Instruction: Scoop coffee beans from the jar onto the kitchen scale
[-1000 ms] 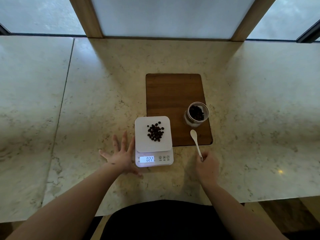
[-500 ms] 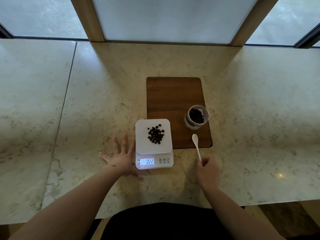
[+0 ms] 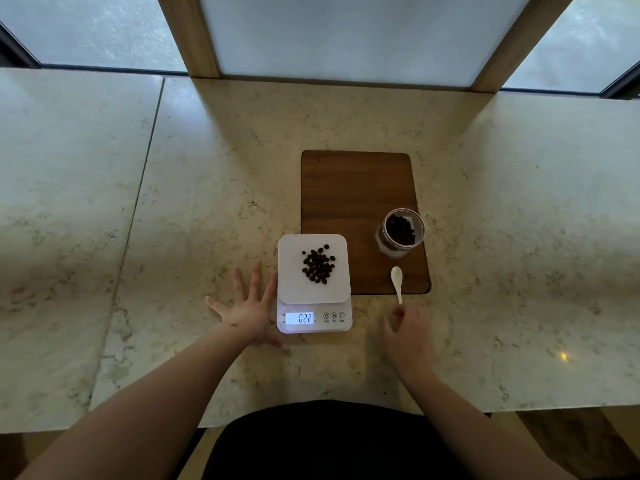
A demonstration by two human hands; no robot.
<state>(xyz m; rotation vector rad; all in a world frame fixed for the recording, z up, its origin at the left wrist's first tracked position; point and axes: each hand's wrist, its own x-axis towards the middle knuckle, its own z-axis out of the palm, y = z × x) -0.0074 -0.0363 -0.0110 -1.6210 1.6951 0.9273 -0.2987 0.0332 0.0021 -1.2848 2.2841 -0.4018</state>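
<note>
A white kitchen scale stands on the marble counter with a pile of coffee beans on its platform; its display shows 022. An open glass jar with beans inside stands on the wooden board. A white spoon lies flat, bowl on the board's front edge, handle pointing towards me. My right hand rests just behind the handle's end, with a fingertip at it and the fingers loosely apart. My left hand lies flat with its fingers spread against the scale's left side.
The marble counter runs wide to both sides, with a seam at the left. Wooden window posts rise behind it. The counter's front edge is near my body.
My right hand's fingers have loosened around the spoon's handle end, and the spoon lies still. The left hand, scale and jar have not moved. The view has shifted slightly.
</note>
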